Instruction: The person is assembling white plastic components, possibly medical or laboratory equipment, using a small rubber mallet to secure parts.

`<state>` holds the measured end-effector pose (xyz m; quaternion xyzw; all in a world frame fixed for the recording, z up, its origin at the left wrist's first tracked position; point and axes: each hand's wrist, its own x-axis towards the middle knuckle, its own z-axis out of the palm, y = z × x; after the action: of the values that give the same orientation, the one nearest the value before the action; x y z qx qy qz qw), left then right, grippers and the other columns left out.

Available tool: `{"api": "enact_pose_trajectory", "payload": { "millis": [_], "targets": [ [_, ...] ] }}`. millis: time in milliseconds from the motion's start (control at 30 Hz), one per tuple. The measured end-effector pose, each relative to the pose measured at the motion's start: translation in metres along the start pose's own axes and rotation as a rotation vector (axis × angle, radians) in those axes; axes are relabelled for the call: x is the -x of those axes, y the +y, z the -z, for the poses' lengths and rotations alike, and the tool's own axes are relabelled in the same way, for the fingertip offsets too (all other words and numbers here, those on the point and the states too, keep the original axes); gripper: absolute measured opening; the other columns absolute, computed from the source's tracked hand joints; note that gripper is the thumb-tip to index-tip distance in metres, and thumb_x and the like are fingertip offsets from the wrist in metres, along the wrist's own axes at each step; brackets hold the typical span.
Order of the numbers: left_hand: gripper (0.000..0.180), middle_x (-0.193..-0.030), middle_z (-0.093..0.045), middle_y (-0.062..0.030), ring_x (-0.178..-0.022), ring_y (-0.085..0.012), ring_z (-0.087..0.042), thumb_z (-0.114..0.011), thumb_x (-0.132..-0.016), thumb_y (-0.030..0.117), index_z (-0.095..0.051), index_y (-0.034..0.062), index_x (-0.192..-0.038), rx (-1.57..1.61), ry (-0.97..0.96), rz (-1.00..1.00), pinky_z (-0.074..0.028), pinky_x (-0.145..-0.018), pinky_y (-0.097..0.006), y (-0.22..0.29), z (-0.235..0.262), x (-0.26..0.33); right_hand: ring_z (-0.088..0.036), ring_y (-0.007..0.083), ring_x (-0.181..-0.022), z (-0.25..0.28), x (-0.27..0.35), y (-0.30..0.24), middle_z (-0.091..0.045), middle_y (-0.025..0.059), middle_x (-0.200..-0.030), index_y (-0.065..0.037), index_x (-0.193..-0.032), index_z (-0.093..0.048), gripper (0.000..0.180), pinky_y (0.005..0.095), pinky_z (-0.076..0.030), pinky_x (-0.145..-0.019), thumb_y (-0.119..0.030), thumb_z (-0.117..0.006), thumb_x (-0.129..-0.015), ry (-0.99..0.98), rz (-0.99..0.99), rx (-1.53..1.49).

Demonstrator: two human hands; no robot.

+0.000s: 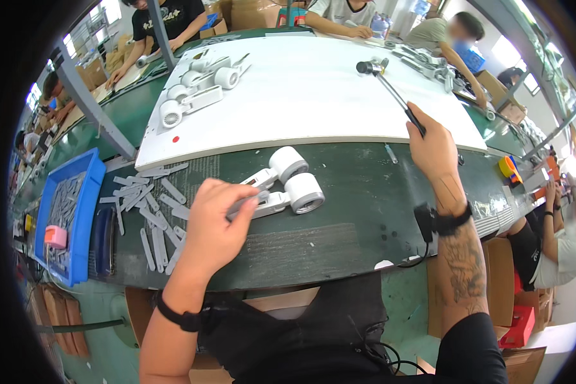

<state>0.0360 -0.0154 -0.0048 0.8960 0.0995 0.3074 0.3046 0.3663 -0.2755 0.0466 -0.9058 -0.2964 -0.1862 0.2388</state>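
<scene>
My right hand [432, 147] is closed round the black grip of a mallet [393, 91]. Its dark round head is up over the white board. With thumb and fingers pinched, my left hand [219, 214] holds a grey plastic strip [244, 202] at the handle of the nearer white handheld fan [304, 192]. A second white handheld fan [287, 163] lies alongside, just beyond it. Both rest on the green tabletop with their round heads to the right. My fingers partly hide the strip and the handle ends.
Loose grey strips [153, 221] lie left of my left hand, beside a blue bin [77, 217] of more strips. Several white fans [198, 96] stand on the white board [288, 102]; grey parts [429, 64] are piled at its far right. Other people work around the table.
</scene>
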Motion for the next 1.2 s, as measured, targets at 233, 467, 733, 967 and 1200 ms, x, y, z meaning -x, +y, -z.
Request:
{"api": "enact_pose_trajectory", "payload": {
  "millis": [233, 467, 733, 967, 1200],
  "targets": [
    [0.015, -0.100, -0.078, -0.0092, -0.099, -0.0286, -0.066, -0.083, -0.097, 0.007, -0.083, 0.0042, -0.112, 0.049, -0.043, -0.053, -0.055, -0.088, -0.040, -0.020, -0.015, -0.003, -0.077, 0.0182, -0.100, 0.039, 0.082, -0.021, -0.083, 0.0204, -0.113, -0.007, -0.150, -0.073, 0.045, 0.0314, -0.057, -0.095, -0.013, -0.072, -0.106, -0.218, -0.087, -0.308],
    [0.014, -0.101, -0.080, -0.0090, -0.098, -0.0290, -0.066, -0.084, -0.094, 0.006, -0.085, 0.0053, -0.109, 0.125, -0.052, -0.106, -0.056, -0.088, -0.040, -0.024, -0.021, -0.013, -0.068, 0.0125, -0.103, 0.064, 0.141, -0.054, -0.081, 0.0168, -0.119, -0.004, -0.161, -0.064, 0.053, 0.0301, -0.056, -0.095, -0.003, -0.070, -0.108, -0.333, 0.029, -0.527],
    [0.018, -0.094, -0.082, 0.0024, -0.099, -0.0237, -0.064, -0.094, -0.086, 0.018, -0.088, 0.0143, -0.102, -0.139, -0.049, -0.206, -0.042, -0.093, -0.042, -0.022, -0.011, -0.006, -0.064, 0.0300, -0.071, 0.074, 0.156, -0.105, -0.067, 0.0174, -0.085, -0.006, -0.166, -0.059, 0.055, 0.0354, -0.055, -0.075, -0.006, -0.066, -0.111, -0.468, 0.049, -0.553],
    [0.015, -0.094, -0.076, 0.0067, -0.100, -0.0218, -0.063, -0.092, -0.084, 0.019, -0.086, 0.0161, -0.097, -0.250, 0.021, -0.283, -0.043, -0.088, -0.041, -0.010, -0.015, -0.011, -0.075, 0.0363, -0.084, 0.057, 0.178, -0.103, -0.077, 0.0199, -0.101, -0.010, -0.167, -0.059, 0.056, 0.0405, -0.060, -0.081, -0.008, -0.067, -0.111, -0.625, 0.087, -0.418],
    [0.015, -0.090, -0.073, 0.0038, -0.100, -0.0231, -0.062, -0.092, -0.087, 0.020, -0.088, 0.0132, -0.099, -0.151, -0.051, -0.186, -0.042, -0.091, -0.043, -0.018, -0.012, -0.012, -0.075, 0.0354, -0.084, 0.067, 0.160, -0.113, -0.078, 0.0226, -0.107, -0.007, -0.166, -0.059, 0.056, 0.0381, -0.060, -0.082, -0.005, -0.067, -0.110, -0.623, 0.059, -0.419]
  ]
}}
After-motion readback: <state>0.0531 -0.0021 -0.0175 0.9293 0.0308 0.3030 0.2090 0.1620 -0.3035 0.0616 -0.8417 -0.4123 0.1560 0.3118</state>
